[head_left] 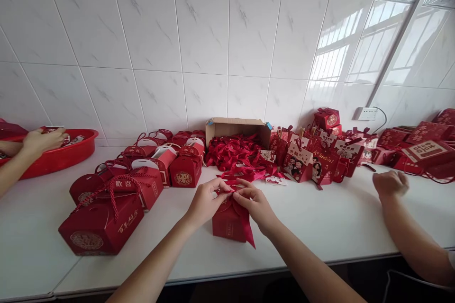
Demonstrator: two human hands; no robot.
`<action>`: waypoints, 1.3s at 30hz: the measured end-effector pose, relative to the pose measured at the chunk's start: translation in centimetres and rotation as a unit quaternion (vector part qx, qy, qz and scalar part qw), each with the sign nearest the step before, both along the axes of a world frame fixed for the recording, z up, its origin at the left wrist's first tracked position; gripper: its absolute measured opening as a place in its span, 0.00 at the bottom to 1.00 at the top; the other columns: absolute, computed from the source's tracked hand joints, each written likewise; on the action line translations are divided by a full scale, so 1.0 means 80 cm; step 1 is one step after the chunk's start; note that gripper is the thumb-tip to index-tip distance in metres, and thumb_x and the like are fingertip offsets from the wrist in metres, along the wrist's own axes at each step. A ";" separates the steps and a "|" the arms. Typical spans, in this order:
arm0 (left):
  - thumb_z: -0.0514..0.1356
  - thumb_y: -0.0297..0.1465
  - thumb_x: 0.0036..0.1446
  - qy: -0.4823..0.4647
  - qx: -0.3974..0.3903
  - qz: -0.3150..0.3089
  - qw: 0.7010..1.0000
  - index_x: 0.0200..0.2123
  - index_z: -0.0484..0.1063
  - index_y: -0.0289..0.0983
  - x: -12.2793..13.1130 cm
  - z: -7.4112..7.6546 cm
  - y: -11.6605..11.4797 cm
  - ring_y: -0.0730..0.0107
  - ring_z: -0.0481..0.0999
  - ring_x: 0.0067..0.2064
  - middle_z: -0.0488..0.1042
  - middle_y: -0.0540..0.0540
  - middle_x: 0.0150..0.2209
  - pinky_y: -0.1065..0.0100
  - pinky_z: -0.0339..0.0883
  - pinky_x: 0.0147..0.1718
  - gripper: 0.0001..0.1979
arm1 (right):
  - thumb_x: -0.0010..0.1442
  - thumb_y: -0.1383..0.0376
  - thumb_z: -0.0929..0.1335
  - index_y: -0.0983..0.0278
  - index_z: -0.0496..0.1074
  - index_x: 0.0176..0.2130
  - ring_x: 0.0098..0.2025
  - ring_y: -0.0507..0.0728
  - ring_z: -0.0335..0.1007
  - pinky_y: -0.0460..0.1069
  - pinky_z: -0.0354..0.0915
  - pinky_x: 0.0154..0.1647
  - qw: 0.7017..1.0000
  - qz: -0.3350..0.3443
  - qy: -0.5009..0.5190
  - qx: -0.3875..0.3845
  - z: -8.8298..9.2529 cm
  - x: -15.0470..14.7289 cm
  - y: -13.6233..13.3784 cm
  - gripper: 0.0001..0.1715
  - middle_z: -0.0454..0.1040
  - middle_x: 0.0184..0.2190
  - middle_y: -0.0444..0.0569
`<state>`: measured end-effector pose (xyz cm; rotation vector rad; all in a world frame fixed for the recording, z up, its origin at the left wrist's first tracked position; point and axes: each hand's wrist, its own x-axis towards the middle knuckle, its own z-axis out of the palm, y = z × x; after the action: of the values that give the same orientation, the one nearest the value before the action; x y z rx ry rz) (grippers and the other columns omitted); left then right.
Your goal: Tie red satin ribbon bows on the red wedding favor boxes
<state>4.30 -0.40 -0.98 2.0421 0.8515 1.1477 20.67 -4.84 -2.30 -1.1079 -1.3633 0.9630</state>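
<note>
Both hands [231, 201] pinch ribbon [245, 220], seemingly atop box [224, 223].

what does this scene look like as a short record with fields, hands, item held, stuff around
left hand: pinching red ribbon on top of the small red gift box
right hand: pinching the same ribbon, one tail hanging down the box front
surface: white counter against a tiled wall
left of box: finished red handled gift boxes
behind: cardboard box spilling red ribbons
others: a co-worker's hand at right, another hand at a red basin
</note>
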 end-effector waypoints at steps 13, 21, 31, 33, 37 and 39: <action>0.61 0.33 0.54 0.033 0.008 0.041 0.999 0.36 0.73 0.39 -0.005 -0.002 -0.011 0.63 0.74 0.40 0.76 0.46 0.37 0.64 0.66 0.39 0.07 | 0.48 0.49 0.72 0.62 0.80 0.27 0.59 0.65 0.58 0.56 0.59 0.54 0.997 0.000 0.069 -0.016 -0.002 -0.010 -0.001 0.19 0.71 0.49 0.56; 0.62 0.31 0.52 0.051 -0.005 0.053 0.997 0.33 0.80 0.39 -0.006 0.003 -0.021 0.61 0.77 0.38 0.78 0.44 0.35 0.63 0.69 0.40 0.07 | 0.57 0.51 0.67 0.62 0.79 0.25 0.62 0.64 0.56 0.56 0.56 0.57 0.999 0.010 0.022 -0.039 0.011 -0.002 -0.016 0.20 0.72 0.51 0.54; 0.59 0.29 0.54 0.077 0.016 0.023 0.997 0.33 0.78 0.40 -0.012 0.006 -0.021 0.62 0.77 0.40 0.78 0.46 0.36 0.64 0.70 0.41 0.07 | 0.52 0.66 0.67 0.61 0.74 0.40 0.36 0.57 0.71 0.52 0.64 0.41 0.976 -0.014 -0.199 0.086 0.014 0.032 -0.007 0.13 0.78 0.35 0.47; 0.59 0.29 0.55 0.075 0.030 0.024 0.996 0.34 0.78 0.40 -0.012 0.005 -0.022 0.63 0.76 0.39 0.78 0.46 0.36 0.65 0.70 0.40 0.07 | 0.53 0.67 0.66 0.61 0.74 0.40 0.36 0.57 0.71 0.54 0.63 0.43 0.965 -0.028 -0.233 0.114 0.020 0.031 -0.007 0.12 0.77 0.32 0.47; 0.58 0.28 0.55 0.067 0.038 0.021 0.997 0.35 0.78 0.40 -0.012 0.004 -0.023 0.63 0.76 0.40 0.78 0.46 0.37 0.65 0.70 0.41 0.08 | 0.54 0.67 0.67 0.60 0.70 0.43 0.34 0.56 0.70 0.53 0.62 0.41 0.943 -0.024 -0.305 0.129 0.041 0.034 -0.019 0.14 0.75 0.29 0.44; 0.58 0.27 0.55 0.065 0.031 0.016 0.997 0.35 0.78 0.40 -0.012 0.005 -0.024 0.63 0.77 0.40 0.77 0.46 0.37 0.65 0.70 0.41 0.08 | 0.53 0.64 0.69 0.60 0.66 0.47 0.25 0.53 0.67 0.48 0.61 0.28 0.956 0.056 -0.284 0.047 0.051 0.038 -0.026 0.20 0.72 0.23 0.41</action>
<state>3.35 -2.30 -0.60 2.1808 0.9245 1.0786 23.69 -6.95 1.81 -1.3015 -1.9310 0.6695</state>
